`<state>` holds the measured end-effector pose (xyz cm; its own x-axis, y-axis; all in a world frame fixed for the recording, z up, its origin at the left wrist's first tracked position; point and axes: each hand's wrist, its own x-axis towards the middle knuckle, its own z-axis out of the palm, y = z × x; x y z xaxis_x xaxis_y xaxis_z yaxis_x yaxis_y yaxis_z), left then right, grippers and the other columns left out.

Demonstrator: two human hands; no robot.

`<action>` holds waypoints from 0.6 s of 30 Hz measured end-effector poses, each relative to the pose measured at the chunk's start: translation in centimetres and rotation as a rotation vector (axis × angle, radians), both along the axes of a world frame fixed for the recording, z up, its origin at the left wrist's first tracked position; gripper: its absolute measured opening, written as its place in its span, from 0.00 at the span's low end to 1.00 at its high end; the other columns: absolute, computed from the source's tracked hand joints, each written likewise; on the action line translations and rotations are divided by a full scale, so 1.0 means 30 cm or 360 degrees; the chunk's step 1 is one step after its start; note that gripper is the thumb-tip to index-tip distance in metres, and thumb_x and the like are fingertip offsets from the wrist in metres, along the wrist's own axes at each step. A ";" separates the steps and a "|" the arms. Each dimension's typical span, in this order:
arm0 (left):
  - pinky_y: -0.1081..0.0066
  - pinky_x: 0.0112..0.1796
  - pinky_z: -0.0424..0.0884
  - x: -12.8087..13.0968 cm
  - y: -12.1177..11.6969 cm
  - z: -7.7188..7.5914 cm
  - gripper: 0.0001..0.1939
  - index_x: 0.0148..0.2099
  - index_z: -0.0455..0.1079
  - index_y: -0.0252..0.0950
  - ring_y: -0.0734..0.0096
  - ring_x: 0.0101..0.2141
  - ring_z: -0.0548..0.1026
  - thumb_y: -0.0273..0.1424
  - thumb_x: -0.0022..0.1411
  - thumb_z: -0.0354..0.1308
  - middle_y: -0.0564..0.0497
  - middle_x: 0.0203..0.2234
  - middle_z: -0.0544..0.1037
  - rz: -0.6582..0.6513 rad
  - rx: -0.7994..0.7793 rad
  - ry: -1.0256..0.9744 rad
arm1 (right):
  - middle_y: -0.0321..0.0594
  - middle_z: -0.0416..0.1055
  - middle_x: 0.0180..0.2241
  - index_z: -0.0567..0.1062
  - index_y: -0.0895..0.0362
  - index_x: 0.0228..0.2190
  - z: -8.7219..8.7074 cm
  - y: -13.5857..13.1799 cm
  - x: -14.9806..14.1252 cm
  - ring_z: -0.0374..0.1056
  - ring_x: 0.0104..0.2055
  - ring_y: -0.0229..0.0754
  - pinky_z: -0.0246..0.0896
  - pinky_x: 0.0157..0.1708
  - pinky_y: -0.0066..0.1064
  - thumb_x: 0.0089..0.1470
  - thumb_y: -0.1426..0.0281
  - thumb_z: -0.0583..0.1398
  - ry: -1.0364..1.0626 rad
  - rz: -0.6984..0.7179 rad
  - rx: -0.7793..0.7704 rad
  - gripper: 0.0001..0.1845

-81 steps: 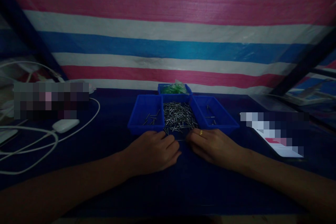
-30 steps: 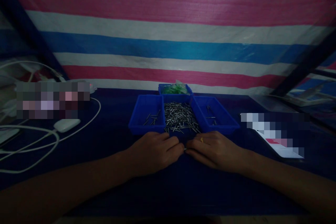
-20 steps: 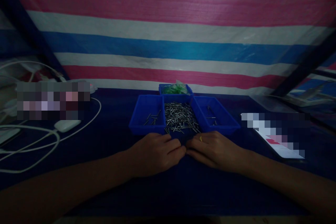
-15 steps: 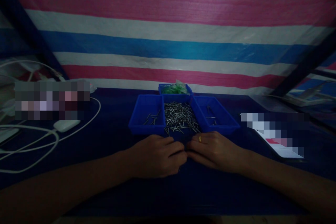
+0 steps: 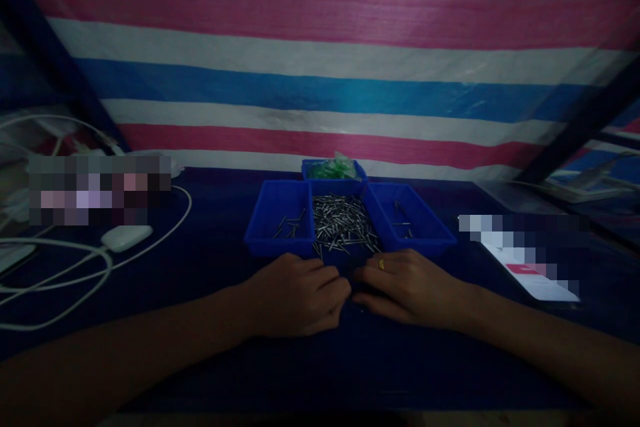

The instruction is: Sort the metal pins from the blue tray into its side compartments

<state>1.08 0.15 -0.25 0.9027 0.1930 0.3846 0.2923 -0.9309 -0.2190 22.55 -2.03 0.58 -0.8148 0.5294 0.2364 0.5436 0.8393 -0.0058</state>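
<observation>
My left hand [image 5: 299, 295] rests low over the blue table with its fingers curled closed; whatever is inside them, if anything, is hidden. Facing it is my right hand [image 5: 407, 288], a gold ring on one finger. Its thumb stands apart from the bent fingers, and nothing shows between them. A narrow gap separates the two hands. Just beyond them lies a heap of thin metal pins or rivets [image 5: 344, 221], between a left blue tray [image 5: 255, 230] and a right blue tray [image 5: 434, 230]. Several similar metal pieces lie in each tray.
Behind the heap, another blue tray [image 5: 306, 170] holds green and clear plastic [image 5: 337, 167]. White cables [image 5: 113, 267] and a white charger [image 5: 127, 238] lie to the left. A lit phone [image 5: 543, 283] lies right. A striped sheet [image 5: 325, 90] hangs behind the table.
My hands have drawn slightly apart from nearly touching fingertips. The right thumb has parted from the fingers, and a tiny pale speck now shows on the table below it. Trays and heap look unchanged.
</observation>
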 end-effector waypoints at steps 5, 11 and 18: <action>0.75 0.17 0.51 0.005 0.009 -0.004 0.06 0.31 0.60 0.35 0.75 0.21 0.67 0.29 0.60 0.45 0.56 0.21 0.68 0.0121 -0.0008 -0.0042 | 0.36 0.63 0.22 0.67 0.60 0.29 -0.005 0.002 0.002 0.58 0.23 0.33 0.52 0.24 0.26 0.59 0.68 0.46 0.0015 0.0022 0.0036 0.14; 0.75 0.17 0.52 0.005 0.010 -0.012 0.08 0.31 0.60 0.36 0.74 0.22 0.68 0.31 0.61 0.45 0.56 0.21 0.69 0.0186 -0.0043 -0.0017 | 0.36 0.63 0.22 0.68 0.60 0.29 -0.016 0.004 0.006 0.57 0.23 0.34 0.53 0.24 0.27 0.59 0.71 0.46 0.0029 0.0042 0.0096 0.13; 0.76 0.19 0.56 0.009 0.010 -0.003 0.07 0.31 0.60 0.35 0.75 0.23 0.69 0.31 0.60 0.45 0.55 0.23 0.70 0.0262 -0.0270 0.0053 | 0.36 0.62 0.22 0.67 0.60 0.27 -0.006 0.004 0.001 0.56 0.23 0.33 0.51 0.23 0.26 0.59 0.71 0.46 0.0023 0.0046 0.0063 0.14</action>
